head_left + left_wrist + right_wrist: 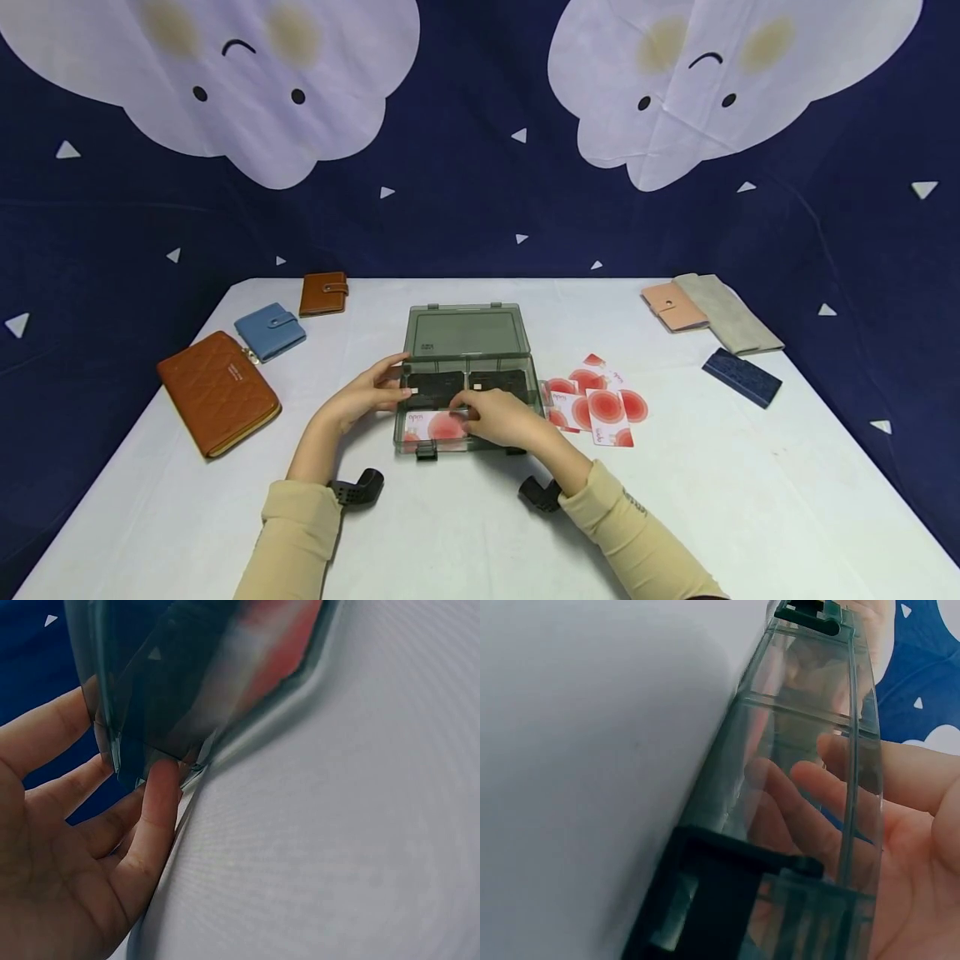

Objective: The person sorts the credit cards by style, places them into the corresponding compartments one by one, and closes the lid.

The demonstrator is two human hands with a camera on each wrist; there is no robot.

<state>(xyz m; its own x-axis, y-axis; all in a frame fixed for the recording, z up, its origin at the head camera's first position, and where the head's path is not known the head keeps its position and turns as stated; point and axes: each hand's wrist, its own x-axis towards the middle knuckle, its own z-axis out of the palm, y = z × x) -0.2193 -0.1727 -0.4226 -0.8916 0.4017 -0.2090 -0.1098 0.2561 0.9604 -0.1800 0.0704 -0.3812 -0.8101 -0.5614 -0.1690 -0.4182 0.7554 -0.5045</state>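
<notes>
Left hand (365, 398) steadied the box (467, 333), fingers straight; right hand (498, 417) probably pinched one card (433, 426) inside. Six wallets around.

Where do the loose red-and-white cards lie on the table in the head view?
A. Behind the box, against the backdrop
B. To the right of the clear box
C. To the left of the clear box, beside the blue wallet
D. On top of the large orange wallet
B: the loose red-and-white cards are spread on the table just right of the clear box, beyond the right hand.
</notes>
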